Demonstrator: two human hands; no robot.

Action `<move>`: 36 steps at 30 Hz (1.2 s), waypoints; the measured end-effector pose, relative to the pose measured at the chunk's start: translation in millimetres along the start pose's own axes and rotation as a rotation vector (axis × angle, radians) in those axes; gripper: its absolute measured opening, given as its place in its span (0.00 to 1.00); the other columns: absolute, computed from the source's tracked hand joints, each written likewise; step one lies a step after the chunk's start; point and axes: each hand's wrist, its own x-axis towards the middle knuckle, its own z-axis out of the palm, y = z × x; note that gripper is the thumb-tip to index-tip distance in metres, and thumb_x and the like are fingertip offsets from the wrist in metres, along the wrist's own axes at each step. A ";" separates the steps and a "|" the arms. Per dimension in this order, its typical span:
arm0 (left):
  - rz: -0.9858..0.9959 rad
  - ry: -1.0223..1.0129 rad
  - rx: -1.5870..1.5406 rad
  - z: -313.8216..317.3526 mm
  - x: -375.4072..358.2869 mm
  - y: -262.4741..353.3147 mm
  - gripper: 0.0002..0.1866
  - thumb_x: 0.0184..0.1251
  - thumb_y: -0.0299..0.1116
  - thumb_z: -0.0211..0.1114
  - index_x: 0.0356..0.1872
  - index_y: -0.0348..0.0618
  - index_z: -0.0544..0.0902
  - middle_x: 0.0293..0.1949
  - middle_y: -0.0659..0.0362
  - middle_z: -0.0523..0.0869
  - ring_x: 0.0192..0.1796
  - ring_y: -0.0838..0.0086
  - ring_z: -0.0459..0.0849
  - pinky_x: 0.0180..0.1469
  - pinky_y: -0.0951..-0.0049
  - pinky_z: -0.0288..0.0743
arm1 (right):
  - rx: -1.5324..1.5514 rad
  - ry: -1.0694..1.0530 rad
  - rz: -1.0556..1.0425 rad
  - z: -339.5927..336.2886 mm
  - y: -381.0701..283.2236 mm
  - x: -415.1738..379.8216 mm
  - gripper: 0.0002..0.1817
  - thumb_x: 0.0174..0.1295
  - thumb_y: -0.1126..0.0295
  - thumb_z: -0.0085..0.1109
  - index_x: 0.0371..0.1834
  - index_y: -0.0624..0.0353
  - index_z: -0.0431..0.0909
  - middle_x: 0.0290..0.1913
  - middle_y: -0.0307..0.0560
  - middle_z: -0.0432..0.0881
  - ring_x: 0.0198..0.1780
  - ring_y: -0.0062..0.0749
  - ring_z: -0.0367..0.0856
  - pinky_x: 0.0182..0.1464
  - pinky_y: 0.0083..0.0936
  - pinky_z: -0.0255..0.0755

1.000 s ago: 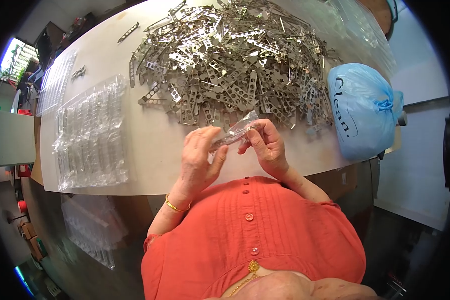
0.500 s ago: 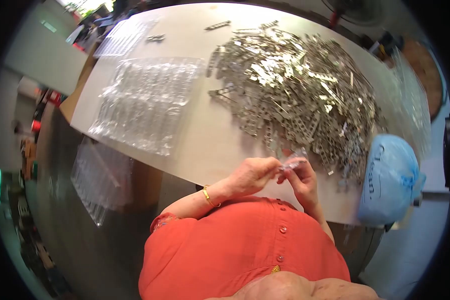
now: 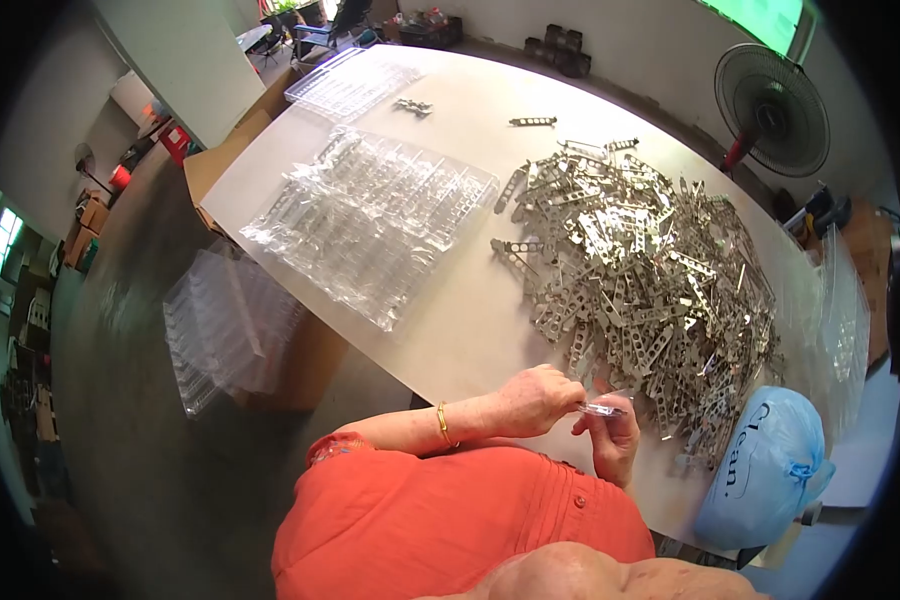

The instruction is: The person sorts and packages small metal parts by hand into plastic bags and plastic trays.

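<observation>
Near the front edge of the table, my left hand [image 3: 538, 400] has its fingers pinched on one end of a small clear plastic bag [image 3: 615, 403]. Something shiny shows in the bag, too small to make out. My right hand [image 3: 613, 445] grips the bag's other side, thumb up against it. Just beyond both hands spreads a large heap of flat metal strips with holes [image 3: 640, 270]. To the left, a clear plastic tray [image 3: 370, 220] with several channels lies on the table, its surface glossy and crinkled.
A blue bag marked "Clean." [image 3: 760, 470] sits at the table's right corner. Another clear tray [image 3: 350, 85] and a few loose metal strips [image 3: 533, 121] lie farther back. Clear trays [image 3: 225, 330] rest over a cardboard box [image 3: 305, 365] below the left edge. A fan [image 3: 773, 110] stands behind.
The camera view has tilted up and shifted, so more of the room shows and the table appears lower. Both hands still hold the small plastic bag close together.
</observation>
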 end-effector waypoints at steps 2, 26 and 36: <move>-0.013 0.048 -0.011 -9.6 1.8 1.3 0.05 0.67 0.30 0.68 0.39 0.43 0.81 0.28 0.55 0.83 0.35 0.57 0.83 0.41 0.59 0.75 | 0.066 0.040 0.138 3.3 -4.8 0.8 0.07 0.74 0.75 0.58 0.52 0.61 0.74 0.42 0.42 0.79 0.36 0.24 0.82 0.41 0.20 0.77; -0.816 0.825 1.155 -374.8 -46.4 -238.1 0.07 0.63 0.36 0.68 0.35 0.45 0.90 0.39 0.49 0.89 0.45 0.53 0.87 0.51 0.54 0.78 | -0.432 -0.003 0.155 -5.9 21.5 -8.6 0.04 0.69 0.77 0.62 0.44 0.63 0.80 0.33 0.41 0.81 0.30 0.19 0.78 0.33 0.19 0.72; -0.957 0.656 1.080 -369.0 -33.0 -271.6 0.09 0.63 0.37 0.67 0.37 0.46 0.91 0.39 0.50 0.90 0.48 0.56 0.87 0.54 0.57 0.78 | -0.411 0.119 0.171 1.7 23.2 -2.0 0.03 0.70 0.76 0.62 0.44 0.62 0.81 0.32 0.37 0.82 0.27 0.16 0.78 0.29 0.15 0.72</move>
